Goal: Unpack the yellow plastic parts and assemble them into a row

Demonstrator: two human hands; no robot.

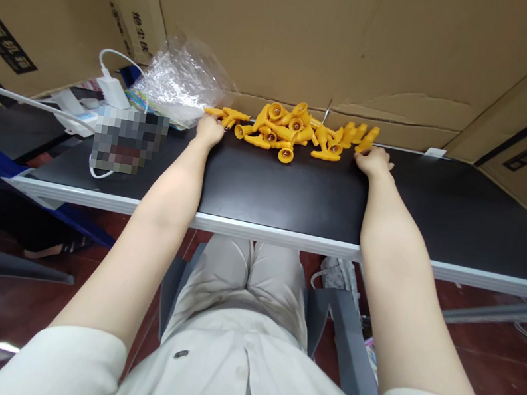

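Several yellow plastic pieces (281, 134) lie heaped at the back of the black table; many have a crossbar handle and a round, cone-shaped cup. At the heap's left end rests my left hand (210, 130), loosely curled, with yellow pieces just beyond its fingers. My right hand (375, 162) sits at the opposite end, its fingers curled in and its thumb side against the nearest yellow piece. The backs of both hands face me, so I cannot make out what, if anything, is inside them.
Crumpled clear plastic wrap (185, 80) lies at the back left, near a white power strip (79, 119) with cables and a blurred-out object (127, 142). Cardboard walls (295, 34) enclose the table. Its pale front edge (277, 235) runs above my lap.
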